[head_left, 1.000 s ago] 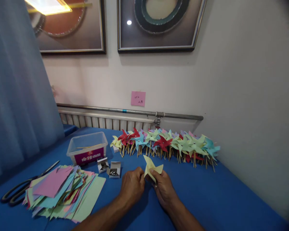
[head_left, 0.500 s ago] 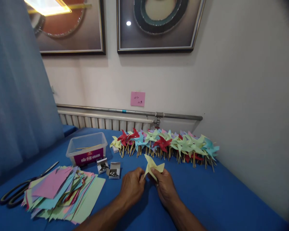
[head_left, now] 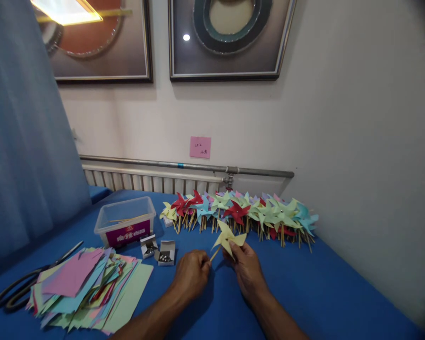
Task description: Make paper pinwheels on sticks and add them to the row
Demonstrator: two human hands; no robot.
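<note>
Lying along the wall at twelve o'clock from the hands is a long row of finished paper pinwheels on wooden sticks (head_left: 241, 212), red, green, blue and yellow. At ten o'clock stand two small open cardboard boxes of metal pins (head_left: 158, 250) and a clear plastic tub with a purple label (head_left: 125, 222). At nine o'clock spreads a loose pile of coloured paper squares (head_left: 88, 285), with black-handled scissors (head_left: 17, 290) beside it. The blue tablecloth (head_left: 322, 293) lies under all. The left hand (head_left: 190, 274) is closed, pinching the lower end of a thin stick. The right hand (head_left: 246, 267) grips with fingertips the pale yellow paper pinwheel (head_left: 228, 236), raised just above the cloth.
</note>
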